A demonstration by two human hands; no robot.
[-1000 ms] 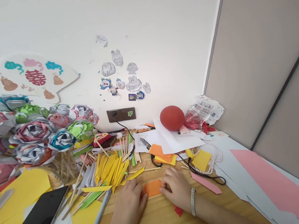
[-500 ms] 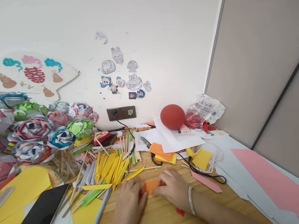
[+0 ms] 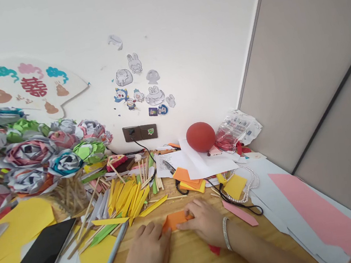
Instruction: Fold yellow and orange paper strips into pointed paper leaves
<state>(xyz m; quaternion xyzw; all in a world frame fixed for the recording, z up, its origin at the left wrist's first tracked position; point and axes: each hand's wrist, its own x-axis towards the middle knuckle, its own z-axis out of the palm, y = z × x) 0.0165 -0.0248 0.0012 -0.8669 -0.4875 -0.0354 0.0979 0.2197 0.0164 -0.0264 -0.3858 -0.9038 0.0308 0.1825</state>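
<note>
A small piece of orange paper point(image 3: 175, 220) lies on the wooden table between my hands, its left corner raised in a fold. My left hand point(image 3: 152, 243) pinches that left end between thumb and fingers. On the right end, my right hand point(image 3: 202, 219) closes with its thumb on the paper and its fingers curled behind; a sparkling bracelet circles that wrist. Folded yellow paper strips point(image 3: 129, 199) are heaped just beyond my left hand. A scrap of red point(image 3: 214, 249) shows under my right wrist.
Orange and yellow paper sheets point(image 3: 189, 179) lie behind my hands, near a red balloon point(image 3: 200, 137). Paper flowers point(image 3: 28, 152) crowd the left, behind a black tablet-like device point(image 3: 46, 258). A black cord point(image 3: 244, 205), pearl strings point(image 3: 252, 179) and pink paper point(image 3: 320, 211) are at right.
My left hand has shifted slightly left and toward me, and more of the orange paper shows, its left corner now lifted. My right hand keeps its hold. The view has turned a little.
</note>
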